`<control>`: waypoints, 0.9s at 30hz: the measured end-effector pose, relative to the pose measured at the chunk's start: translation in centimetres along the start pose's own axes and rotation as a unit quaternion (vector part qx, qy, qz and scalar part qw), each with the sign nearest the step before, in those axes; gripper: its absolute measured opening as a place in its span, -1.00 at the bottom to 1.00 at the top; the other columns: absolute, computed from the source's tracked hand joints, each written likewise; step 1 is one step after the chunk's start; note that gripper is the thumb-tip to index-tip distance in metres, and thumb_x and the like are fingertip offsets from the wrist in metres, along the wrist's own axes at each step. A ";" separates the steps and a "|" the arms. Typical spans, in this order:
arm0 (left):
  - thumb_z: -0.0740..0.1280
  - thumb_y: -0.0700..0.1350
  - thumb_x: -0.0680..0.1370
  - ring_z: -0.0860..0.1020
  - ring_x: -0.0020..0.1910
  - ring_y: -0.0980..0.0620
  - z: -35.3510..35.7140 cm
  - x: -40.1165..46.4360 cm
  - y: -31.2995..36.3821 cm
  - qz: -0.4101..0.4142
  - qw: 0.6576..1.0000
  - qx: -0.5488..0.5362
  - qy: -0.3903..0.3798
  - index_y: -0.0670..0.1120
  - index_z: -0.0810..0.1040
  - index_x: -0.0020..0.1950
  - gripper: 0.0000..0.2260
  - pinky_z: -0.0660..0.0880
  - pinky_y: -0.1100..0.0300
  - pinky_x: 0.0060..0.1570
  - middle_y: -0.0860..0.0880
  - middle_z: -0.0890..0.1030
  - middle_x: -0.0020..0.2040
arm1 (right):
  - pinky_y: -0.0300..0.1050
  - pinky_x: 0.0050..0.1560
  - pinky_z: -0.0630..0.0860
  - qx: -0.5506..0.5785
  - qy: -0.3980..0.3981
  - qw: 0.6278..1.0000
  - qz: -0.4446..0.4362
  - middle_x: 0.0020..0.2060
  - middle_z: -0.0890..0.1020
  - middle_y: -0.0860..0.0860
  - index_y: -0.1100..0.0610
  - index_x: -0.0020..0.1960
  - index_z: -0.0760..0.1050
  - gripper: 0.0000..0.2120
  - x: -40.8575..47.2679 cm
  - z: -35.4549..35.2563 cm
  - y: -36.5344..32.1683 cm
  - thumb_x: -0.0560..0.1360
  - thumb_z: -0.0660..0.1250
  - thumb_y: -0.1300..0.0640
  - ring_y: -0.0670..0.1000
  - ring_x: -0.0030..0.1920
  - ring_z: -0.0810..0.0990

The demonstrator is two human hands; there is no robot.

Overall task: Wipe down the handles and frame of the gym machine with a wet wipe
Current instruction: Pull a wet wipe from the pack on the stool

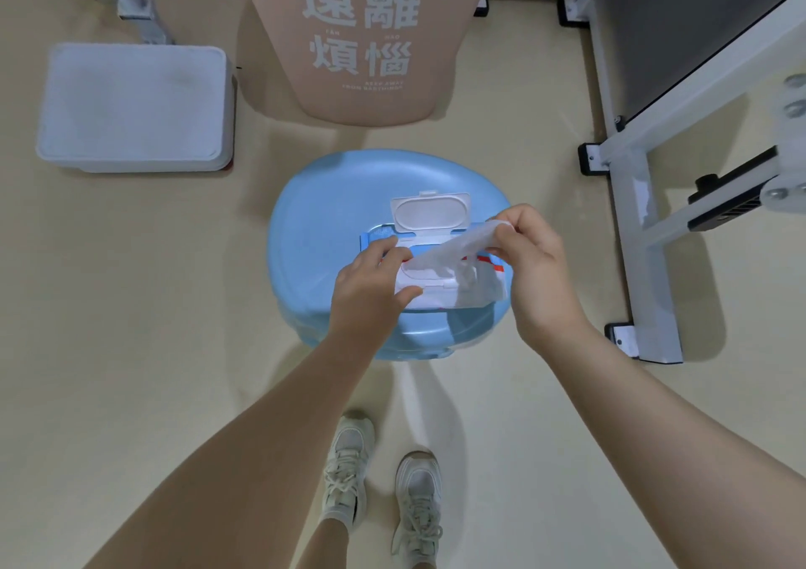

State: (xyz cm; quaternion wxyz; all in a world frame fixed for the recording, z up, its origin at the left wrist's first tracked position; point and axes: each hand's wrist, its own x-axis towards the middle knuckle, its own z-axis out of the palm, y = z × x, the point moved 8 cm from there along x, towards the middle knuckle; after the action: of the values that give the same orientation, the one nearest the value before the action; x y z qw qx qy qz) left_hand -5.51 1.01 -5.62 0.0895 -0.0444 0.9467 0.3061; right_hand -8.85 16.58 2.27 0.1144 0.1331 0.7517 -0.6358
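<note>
Far left: white lidded box (133,108) on the floor, untouched. Centre: blue stool (305,219) carrying the wipe pack (440,296), flip lid (432,213) standing open. Left hand (370,282) pressing down on the pack, thumb and fingers clamped around its near edge. Wet wipe (449,250) partly drawn out, stretched from the opening up to the right hand (536,263), pinched there between thumb and fingertips. Right: white gym machine frame (641,237), well apart from both hands, not yet touched. Judged early: wipe barely extracted; all wiping of handles and frame left to do.
</note>
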 end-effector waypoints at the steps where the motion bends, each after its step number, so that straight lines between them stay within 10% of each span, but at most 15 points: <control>1: 0.46 -0.11 0.38 0.54 0.07 -0.13 0.0 0.0 0.1 -0.002 1.000 0.004 -0.002 -0.14 0.54 0.15 -0.64 0.35 0.07 0.03 -0.08 0.52 0.23 | -0.24 -0.20 0.39 0.035 0.005 0.999 0.012 -0.35 0.46 0.08 0.13 -0.32 0.32 -0.80 -0.4 -0.1 -0.1 0.47 0.13 0.27 -0.01 -0.28 0.42; 11: 0.28 -0.07 0.54 0.38 0.29 -0.04 -0.5 0.5 1.4 -0.028 0.992 0.070 -0.099 -0.07 0.38 0.32 -0.65 0.32 0.15 0.05 -0.03 0.29 0.41 | -0.20 -0.33 0.27 0.125 0.121 0.983 0.063 -0.40 0.33 -0.06 0.07 -0.30 0.27 -0.72 -1.1 -3.1 -2.7 0.57 0.05 0.24 -0.07 -0.38 0.29; 19: 0.21 -0.07 0.58 0.34 0.35 -0.05 -0.5 0.5 1.7 -0.050 0.983 0.098 -0.147 -0.07 0.37 0.33 -0.68 0.36 0.13 0.08 -0.03 0.20 0.48 | -0.33 -0.56 0.43 0.403 0.102 0.890 0.188 -0.48 0.55 0.00 0.18 -0.14 0.41 -0.75 -2.2 -4.1 -5.2 0.62 0.05 0.13 -0.08 -0.53 0.55; 22: 0.34 -0.09 0.49 0.35 0.32 -0.08 -1.7 1.2 2.4 -0.041 0.995 0.012 -0.094 -0.12 0.35 0.34 -0.56 0.31 0.11 0.17 -0.07 0.31 0.39 | -0.20 -0.33 0.55 0.268 0.129 0.930 0.215 -0.28 0.62 0.05 0.19 -0.02 0.45 -0.77 -2.0 -5.3 -4.0 0.62 0.06 0.12 -0.03 -0.31 0.60; 27: 0.39 -0.16 0.42 0.30 0.37 -0.14 -3.7 3.9 3.3 0.007 0.996 -0.076 -0.043 -0.15 0.05 0.50 -0.25 0.17 0.04 0.37 -0.13 0.32 0.41 | -0.28 -0.53 0.27 0.086 0.171 0.958 0.215 -0.43 0.45 -0.06 0.07 -0.21 0.37 -0.80 -0.5 -6.2 -2.1 0.56 0.08 0.18 -0.07 -0.43 0.37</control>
State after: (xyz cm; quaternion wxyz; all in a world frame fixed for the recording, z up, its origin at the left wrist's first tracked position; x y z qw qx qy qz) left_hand -10.29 1.37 -1.54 0.1248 -0.0311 0.9163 0.3793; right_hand -9.09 22.36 5.43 0.1061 0.4077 0.6559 -0.6264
